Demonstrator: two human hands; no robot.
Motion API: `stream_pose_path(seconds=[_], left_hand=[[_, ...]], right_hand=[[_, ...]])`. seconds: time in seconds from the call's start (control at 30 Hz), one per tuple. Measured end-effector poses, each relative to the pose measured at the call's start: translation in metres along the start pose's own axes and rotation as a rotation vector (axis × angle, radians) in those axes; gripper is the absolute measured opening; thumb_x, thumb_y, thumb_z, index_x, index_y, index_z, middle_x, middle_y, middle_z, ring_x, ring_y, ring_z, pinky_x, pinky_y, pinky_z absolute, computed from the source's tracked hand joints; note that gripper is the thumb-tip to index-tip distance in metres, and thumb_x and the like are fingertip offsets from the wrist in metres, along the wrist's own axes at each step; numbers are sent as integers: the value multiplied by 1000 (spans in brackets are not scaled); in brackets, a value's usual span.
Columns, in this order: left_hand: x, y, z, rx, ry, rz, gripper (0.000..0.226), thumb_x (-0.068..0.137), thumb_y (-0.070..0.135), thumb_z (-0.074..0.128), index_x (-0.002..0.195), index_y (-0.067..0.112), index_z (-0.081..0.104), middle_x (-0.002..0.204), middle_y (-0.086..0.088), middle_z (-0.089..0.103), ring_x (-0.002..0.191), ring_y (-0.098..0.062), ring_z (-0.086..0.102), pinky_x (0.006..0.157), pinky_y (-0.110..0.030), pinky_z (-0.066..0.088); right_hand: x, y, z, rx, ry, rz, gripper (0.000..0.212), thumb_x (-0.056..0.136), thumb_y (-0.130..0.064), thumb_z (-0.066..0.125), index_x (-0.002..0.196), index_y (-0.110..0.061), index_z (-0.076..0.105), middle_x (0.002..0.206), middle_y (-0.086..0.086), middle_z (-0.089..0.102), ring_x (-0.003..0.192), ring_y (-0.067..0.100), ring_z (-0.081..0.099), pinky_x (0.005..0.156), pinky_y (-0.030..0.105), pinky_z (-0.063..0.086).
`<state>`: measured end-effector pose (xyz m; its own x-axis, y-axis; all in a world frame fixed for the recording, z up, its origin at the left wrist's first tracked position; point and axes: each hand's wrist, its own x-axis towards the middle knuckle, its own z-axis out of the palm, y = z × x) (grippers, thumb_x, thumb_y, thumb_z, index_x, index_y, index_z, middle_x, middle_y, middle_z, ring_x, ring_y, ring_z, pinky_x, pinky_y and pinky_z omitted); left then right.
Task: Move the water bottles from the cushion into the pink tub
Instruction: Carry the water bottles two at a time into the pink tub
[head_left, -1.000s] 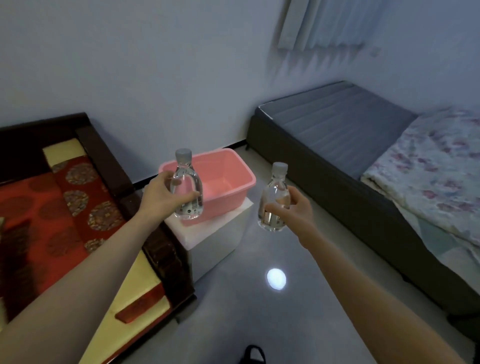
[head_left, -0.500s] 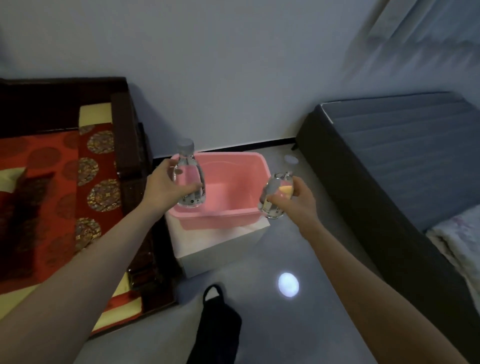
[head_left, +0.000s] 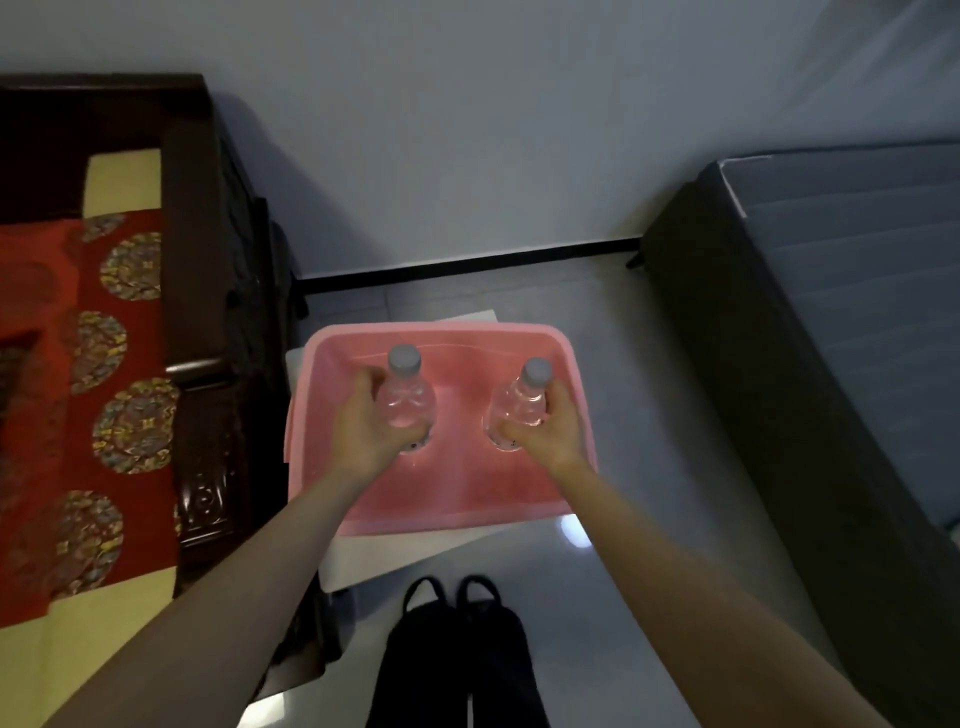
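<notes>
Over the rectangular pink plastic tub (head_left: 550, 338), the left hand (head_left: 363, 434) has its grip closed round one clear plastic water bottle (head_left: 406, 400), and the right hand (head_left: 553, 434) likewise grips a second clear bottle (head_left: 519, 408). Both bottles stand upright and apart inside the tub's walls, probably so they land on their bases without knocking; whether they touch the tub's floor is unclear.

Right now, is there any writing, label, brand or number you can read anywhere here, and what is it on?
No text can be read.
Left water bottle: dark specks near its base, too small to read.
Right water bottle: the same, too blurred.
Pink tub: no marking visible.
Red patterned cushion: round ornaments only, no lettering.
</notes>
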<state>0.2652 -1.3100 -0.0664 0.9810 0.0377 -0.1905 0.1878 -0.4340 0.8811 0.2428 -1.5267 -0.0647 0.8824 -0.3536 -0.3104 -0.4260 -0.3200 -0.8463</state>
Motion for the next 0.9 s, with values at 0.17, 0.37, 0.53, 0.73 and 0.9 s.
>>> stream_pose_path(seconds=[0.17,0.37,0.53,0.73,0.9], left_hand=[[40,-27,33,25,44,-18,69,53,13,88,112,11,52,101,7,59,92,-15,56,73,-22,38],[72,-56,76,19,58,-76,65,55,14,87,110,15,51,98,7,61,90,-20,61,72,-28,43],[86,-71,101,-44,47,-13,63,56,11,86,107,21,50,100,10,62,89,-13,59,69,-15,41],[94,-79,121,-64,29,30,56,60,31,84,104,21,52,98,9,64,87,-9,59,73,-26,46],[97,-87,136,-17,72,88,55,58,21,87,101,21,53,104,0,60,94,-18,57,77,-22,42]], right_hand=[[42,32,25,-110,26,62,65,57,-21,87,112,-26,52,95,-10,65,87,16,64,76,29,48],[66,56,56,-130,125,61,69,65,-10,78,127,-21,48,96,-9,61,100,27,64,78,24,42],[84,66,64,-126,182,141,65,67,-16,78,126,-21,49,115,3,67,107,26,63,93,35,48],[94,67,68,-115,156,96,42,71,-21,74,107,-27,53,104,-7,68,99,19,65,89,38,51],[103,66,64,-55,147,52,30,82,-24,72,84,-49,55,84,-28,65,82,-12,61,66,0,40]])
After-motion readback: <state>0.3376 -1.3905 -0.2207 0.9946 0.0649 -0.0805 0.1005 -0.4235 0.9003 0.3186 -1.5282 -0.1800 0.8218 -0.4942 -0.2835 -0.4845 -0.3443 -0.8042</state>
